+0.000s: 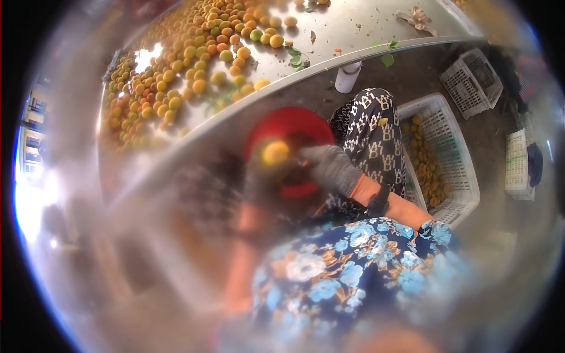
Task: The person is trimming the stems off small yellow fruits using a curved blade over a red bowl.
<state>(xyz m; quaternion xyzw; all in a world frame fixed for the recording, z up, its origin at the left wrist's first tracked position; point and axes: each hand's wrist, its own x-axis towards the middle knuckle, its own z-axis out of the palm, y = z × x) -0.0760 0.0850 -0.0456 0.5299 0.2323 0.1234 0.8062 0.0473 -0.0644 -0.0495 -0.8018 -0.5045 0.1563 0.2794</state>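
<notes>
In my gloved left hand point(259, 176), which is badly blurred, sits a yellow-orange apricot point(275, 152). My right hand point(333, 168), in a grey knit glove, is close beside it with the fingers curled in. Something dark shows at its fingertips, too smeared to name. Below both hands is a red round tub point(291, 122), partly hidden by them and by my patterned trouser leg.
Many apricots point(200, 65) lie spread over the metal table point(353, 32), with loose leaves point(296, 57). A white crate point(462, 167) at my right holds cut apricots point(428, 165). Farther off stand another white crate point(471, 82) and a white cylindrical container point(347, 78).
</notes>
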